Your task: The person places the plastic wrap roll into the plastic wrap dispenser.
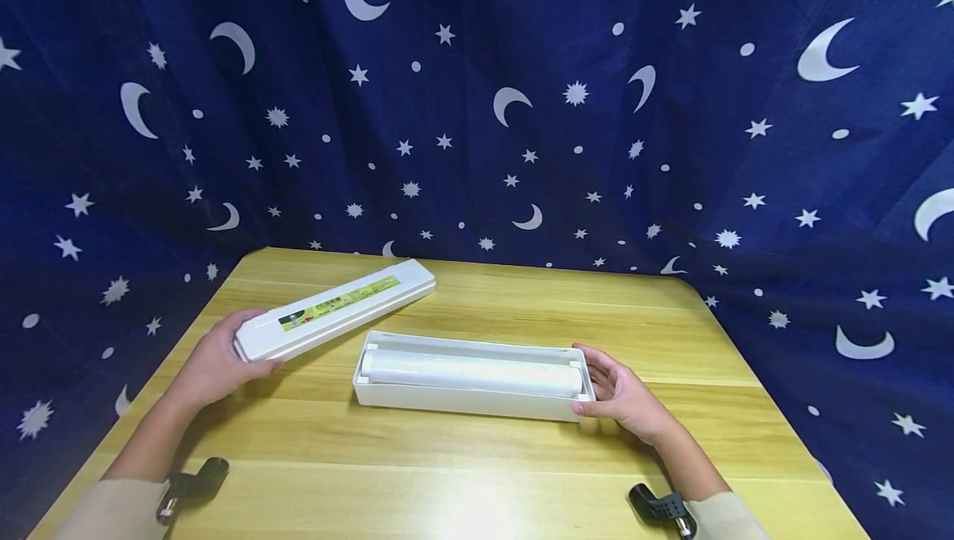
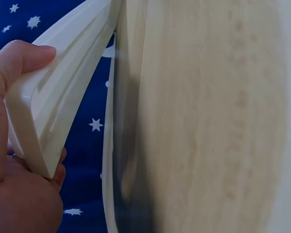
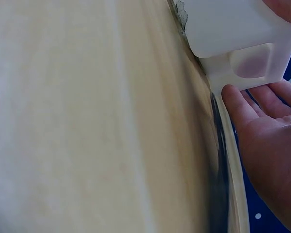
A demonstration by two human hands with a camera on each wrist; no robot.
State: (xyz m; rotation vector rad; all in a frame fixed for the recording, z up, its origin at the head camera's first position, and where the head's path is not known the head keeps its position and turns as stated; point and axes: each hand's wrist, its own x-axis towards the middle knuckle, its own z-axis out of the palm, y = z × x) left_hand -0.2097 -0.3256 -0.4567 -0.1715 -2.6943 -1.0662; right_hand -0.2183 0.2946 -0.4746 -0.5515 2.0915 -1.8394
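Observation:
My left hand grips the near end of a long white lid, which bears a yellow-green printed label. The lid is tilted, its far end pointing right and away. In the left wrist view, the thumb lies over one edge of the lid and the fingertips show at the other. On the table sits a long white box without its cover, holding a white roll that looks like plastic wrap. My right hand holds the box's right end between thumb and fingers. The right wrist view shows that end wall close up.
The wooden table extends in front of both hands. A dark blue curtain with white moons and stars hangs behind and at both sides. Each wrist carries a black camera mount.

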